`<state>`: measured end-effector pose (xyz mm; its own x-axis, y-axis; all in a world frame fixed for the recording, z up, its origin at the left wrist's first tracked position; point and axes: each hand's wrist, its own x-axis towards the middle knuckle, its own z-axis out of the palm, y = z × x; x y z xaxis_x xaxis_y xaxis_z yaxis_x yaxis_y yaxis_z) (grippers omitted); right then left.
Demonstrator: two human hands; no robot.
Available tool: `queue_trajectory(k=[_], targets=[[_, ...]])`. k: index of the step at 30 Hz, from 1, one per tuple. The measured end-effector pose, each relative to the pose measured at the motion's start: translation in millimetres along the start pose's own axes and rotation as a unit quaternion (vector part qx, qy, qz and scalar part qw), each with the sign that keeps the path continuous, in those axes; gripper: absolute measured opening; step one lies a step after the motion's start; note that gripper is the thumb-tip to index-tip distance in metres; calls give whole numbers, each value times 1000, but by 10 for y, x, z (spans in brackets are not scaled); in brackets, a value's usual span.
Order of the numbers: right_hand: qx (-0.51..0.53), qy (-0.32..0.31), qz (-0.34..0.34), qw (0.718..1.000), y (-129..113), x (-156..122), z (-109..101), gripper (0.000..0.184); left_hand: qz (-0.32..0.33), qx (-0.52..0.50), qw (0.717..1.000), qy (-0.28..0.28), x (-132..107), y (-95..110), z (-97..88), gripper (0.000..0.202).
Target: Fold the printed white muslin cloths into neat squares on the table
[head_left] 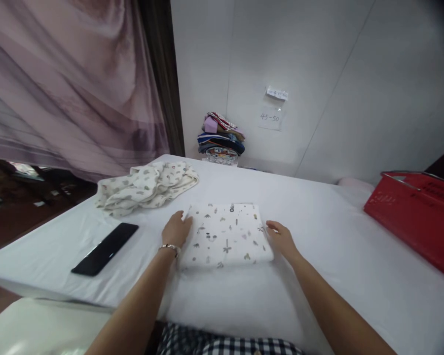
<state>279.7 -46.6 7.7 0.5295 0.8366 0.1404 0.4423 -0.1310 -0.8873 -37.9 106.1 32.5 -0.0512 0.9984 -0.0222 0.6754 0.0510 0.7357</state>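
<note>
One folded, printed white cloth (pixel 226 235) lies on the white-covered desk (pixel 329 231) between my left grip (pixel 177 229), at its left edge and apparently nearer, and my right grip (pixel 281 237), just beside its right. Both curve loosely, clasping nothing; the cloth's longer side seemingly spans between them.

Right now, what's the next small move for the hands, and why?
I'd probably ease the left hand and right hand gently inward to square the patterned cloth: they flank its opposite sides, and it lies flat in a rough rectangle.
</note>
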Motion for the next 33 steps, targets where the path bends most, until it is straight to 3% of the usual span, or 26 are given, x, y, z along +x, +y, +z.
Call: queue_trajectory(k=[3,7,13,17,21,24,27,33], targets=[[39,-20,73,996,108,143,-28,33,133,115,984,12,45,103,42,47],[74,-27,118,990,-3,434,127,42,267,181,947,-3,237,259,207,40],[70,-12,124,990,-42,831,421,51,315,251,915,-15,457,266,384,32],[89,-15,93,992,1,799,490,48,393,205,896,32,419,187,358,21],[124,0,33,992,-56,664,476,48,457,136,879,31,387,106,283,18],[152,10,-10,988,-107,670,485,47,447,131,885,8,416,68,239,19],[165,8,-26,986,-80,811,553,50,397,147,906,-12,480,64,223,22],[41,-32,20,998,105,1082,703,44,292,166,941,-38,604,104,253,26]])
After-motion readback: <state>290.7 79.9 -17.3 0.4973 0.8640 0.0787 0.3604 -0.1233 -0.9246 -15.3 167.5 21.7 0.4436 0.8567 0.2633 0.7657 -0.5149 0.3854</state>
